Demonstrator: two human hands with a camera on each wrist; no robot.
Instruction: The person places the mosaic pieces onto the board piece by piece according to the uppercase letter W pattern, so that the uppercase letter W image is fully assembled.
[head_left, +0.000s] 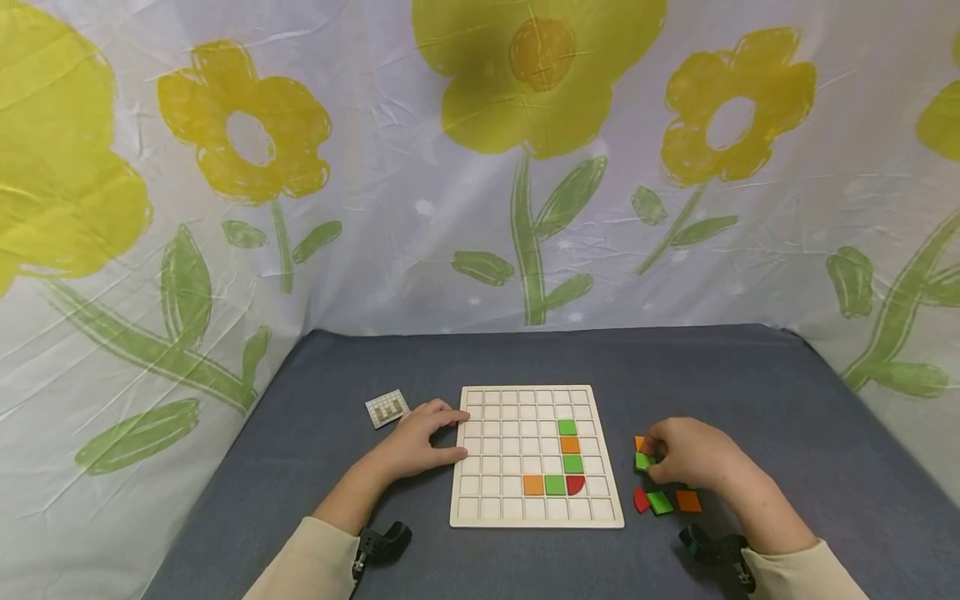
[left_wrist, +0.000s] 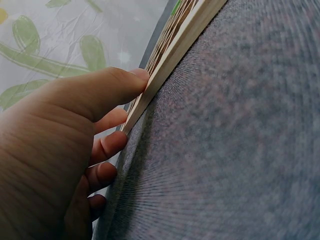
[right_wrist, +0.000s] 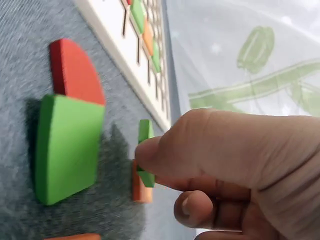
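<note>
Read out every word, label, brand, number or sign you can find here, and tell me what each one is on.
No readable text anywhere.
Small card: printed with a grid pattern; any lettering is too small to read.
Grid board: no lettering visible.
Loose red piece and the green piece touching it: no lettering visible.
Backdrop: flowers and leaves only.
Black wrist devices: any markings are too small to read.
</note>
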